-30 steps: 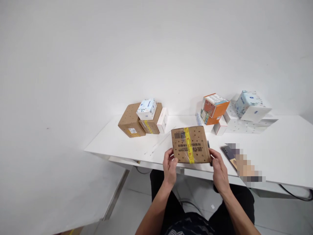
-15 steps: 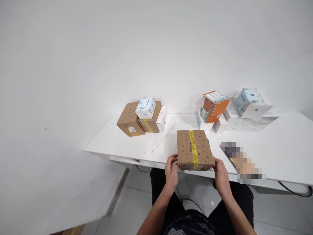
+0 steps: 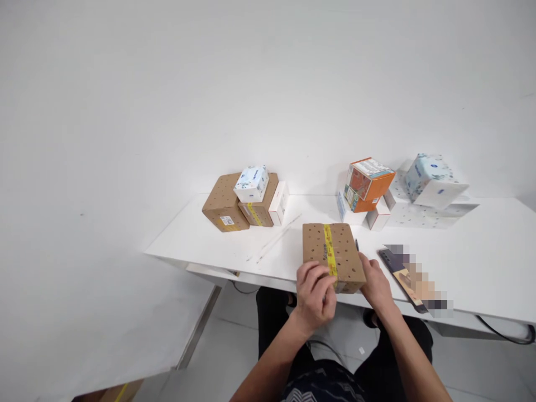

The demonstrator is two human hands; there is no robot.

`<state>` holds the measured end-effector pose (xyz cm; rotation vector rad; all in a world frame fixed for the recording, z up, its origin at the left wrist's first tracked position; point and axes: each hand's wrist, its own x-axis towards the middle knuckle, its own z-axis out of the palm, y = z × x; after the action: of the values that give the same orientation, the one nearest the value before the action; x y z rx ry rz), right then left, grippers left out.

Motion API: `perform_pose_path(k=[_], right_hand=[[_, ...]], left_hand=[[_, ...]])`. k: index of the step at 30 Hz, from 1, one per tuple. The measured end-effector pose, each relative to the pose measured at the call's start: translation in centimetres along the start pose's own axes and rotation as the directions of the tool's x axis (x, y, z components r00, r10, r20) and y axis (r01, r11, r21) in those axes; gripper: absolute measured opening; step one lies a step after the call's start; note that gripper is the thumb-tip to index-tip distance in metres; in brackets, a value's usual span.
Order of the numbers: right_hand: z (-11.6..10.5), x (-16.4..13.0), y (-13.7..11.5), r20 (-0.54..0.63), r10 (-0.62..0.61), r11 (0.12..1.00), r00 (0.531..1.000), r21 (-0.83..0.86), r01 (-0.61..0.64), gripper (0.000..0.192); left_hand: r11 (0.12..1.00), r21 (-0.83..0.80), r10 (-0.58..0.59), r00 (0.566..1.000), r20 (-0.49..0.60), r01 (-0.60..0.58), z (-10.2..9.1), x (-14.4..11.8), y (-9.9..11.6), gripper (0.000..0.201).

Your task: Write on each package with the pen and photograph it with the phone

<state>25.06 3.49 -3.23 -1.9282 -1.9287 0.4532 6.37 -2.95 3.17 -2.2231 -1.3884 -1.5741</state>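
A brown cardboard box (image 3: 314, 243) with dark printed spots and yellow tape (image 3: 329, 245) along its top sits at the table's front edge. My left hand (image 3: 316, 293) is closed at the box's front edge, its curled fingers over the top beside the tape. My right hand (image 3: 376, 282) grips the box's right side, with part of its fingers hidden. Just behind that hand, a thin dark object (image 3: 357, 244) pokes out beside the box; its kind cannot be made out.
A phone (image 3: 402, 279), partly blurred, lies right on the white table (image 3: 268, 251). Brown boxes (image 3: 224, 201) stand back left, with a white-blue box (image 3: 252, 184) on top and a white carton (image 3: 279, 204) beside. Orange boxes (image 3: 371, 178) and an open patterned box (image 3: 431, 215) stand back right.
My left hand has moved from the box's left side to the tape at its front edge. My right hand has slid slightly farther back along the right side.
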Motion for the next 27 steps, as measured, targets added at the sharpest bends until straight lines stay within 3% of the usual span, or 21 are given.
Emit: perform_pose_path(k=[2, 6, 9, 12, 14, 17, 19, 21, 23, 27], right_hand=[[0.0, 0.2, -0.5, 0.068, -0.013, 0.997, 0.998, -0.08, 0.018, 0.042], [0.3, 0.2, -0.5, 0.062, -0.023, 0.996, 0.998, -0.083, 0.028, 0.04], [0.6, 0.3, 0.3, 0.008, 0.01, 0.999, 1.0, 0.044, -0.01, 0.043], [0.5, 0.3, 1.3, -0.044, 0.079, 0.947, 0.996, 0.317, -0.061, 0.045], [0.0, 0.1, 1.8, -0.019, 0.14, 0.831, 0.99, 0.546, -0.107, 0.043], [-1.3, -0.2, 1.9, 0.04, 0.239, 0.502, 0.97, 0.85, -0.158, 0.034], [-2.5, -0.5, 1.7, 0.027, 0.264, 0.284, 0.964, 0.953, -0.104, 0.028], [-3.9, -0.7, 1.0, -0.028, 0.253, 0.184, 0.967, 0.983, -0.02, 0.028], [-5.3, -1.1, -0.1, -0.122, 0.259, 0.206, 0.958, 0.976, 0.068, 0.032], [-7.8, -1.7, -3.1, -0.314, 0.342, 0.322, 0.886, 0.925, 0.203, 0.026]], left_hand=[[0.998, 0.066, -0.021, 0.999, 0.049, 0.018, 0.5, 0.2, 0.4, 0.025], [0.984, 0.154, -0.1, 0.991, 0.089, 0.085, 0.6, 0.3, 0.9, 0.022], [0.977, 0.169, -0.145, 0.985, 0.095, 0.127, 0.4, 0.5, 1.0, 0.021], [0.981, 0.153, -0.139, 0.985, 0.1, 0.123, 0.5, 0.7, 1.2, 0.021], [0.983, 0.146, -0.124, 0.987, 0.097, 0.11, 0.6, 0.9, 1.3, 0.021], [0.982, 0.158, -0.117, 0.989, 0.089, 0.102, 0.9, 1.1, 1.4, 0.02], [0.979, 0.174, -0.124, 0.988, 0.092, 0.106, 1.0, 1.2, 1.5, 0.018], [0.975, 0.195, -0.129, 0.986, 0.105, 0.107, 1.1, 1.1, 1.7, 0.017], [0.972, 0.218, -0.122, 0.984, 0.129, 0.092, 1.1, 1.0, 2.0, 0.018], [0.968, 0.242, -0.114, 0.981, 0.16, 0.073, 1.0, 0.8, 2.7, 0.023]])
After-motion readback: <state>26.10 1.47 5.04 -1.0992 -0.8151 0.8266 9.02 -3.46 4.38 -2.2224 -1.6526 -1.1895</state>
